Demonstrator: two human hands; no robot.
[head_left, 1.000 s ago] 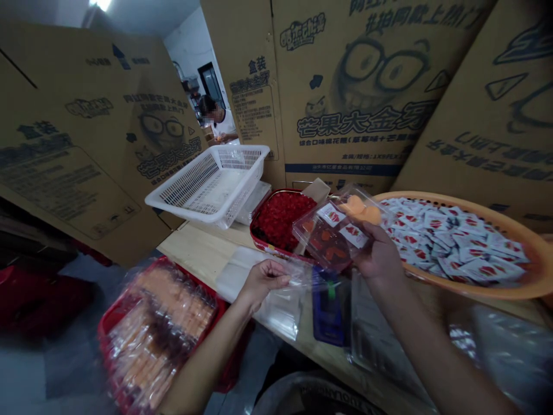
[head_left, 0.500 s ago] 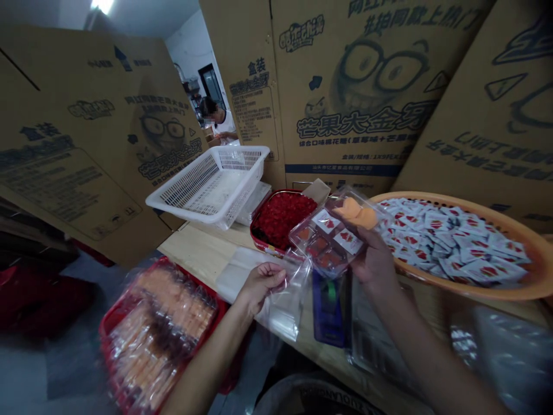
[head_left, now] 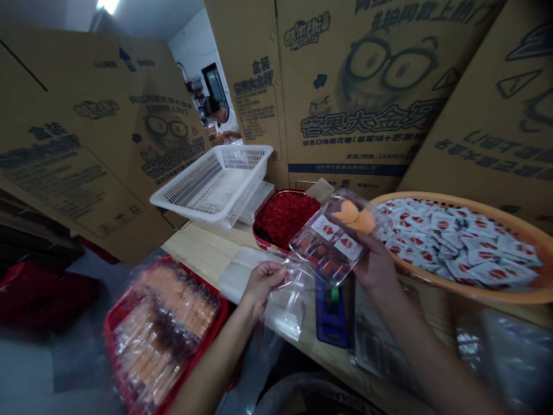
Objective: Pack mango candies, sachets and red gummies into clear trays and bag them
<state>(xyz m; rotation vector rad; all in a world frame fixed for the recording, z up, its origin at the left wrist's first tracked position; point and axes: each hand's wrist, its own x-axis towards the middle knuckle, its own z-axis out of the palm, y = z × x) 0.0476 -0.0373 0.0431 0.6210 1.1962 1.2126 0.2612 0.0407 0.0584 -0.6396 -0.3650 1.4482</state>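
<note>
My right hand [head_left: 375, 266] grips a clear plastic tray [head_left: 334, 239] from below; it carries red candies, small white sachets and an orange piece at its far end. My left hand [head_left: 264, 280] pinches the edge of a clear plastic bag [head_left: 290, 297] just left of the tray's near end, above a stack of more clear bags on the wooden table [head_left: 203, 249]. The tray's near corner touches the bag's opening.
An orange basket [head_left: 525, 291] of white sachets sits at right, a red tin [head_left: 283, 216] of red candy behind the tray. A white basket [head_left: 213, 181] stands at back left, a red crate [head_left: 166, 331] of packed trays below. A blue device [head_left: 330, 311] lies on the table. Cardboard boxes surround; a person stands far back.
My right hand has tilted the tray's near end down toward the bag. My left hand has lifted the bag's edge and drawn it open.
</note>
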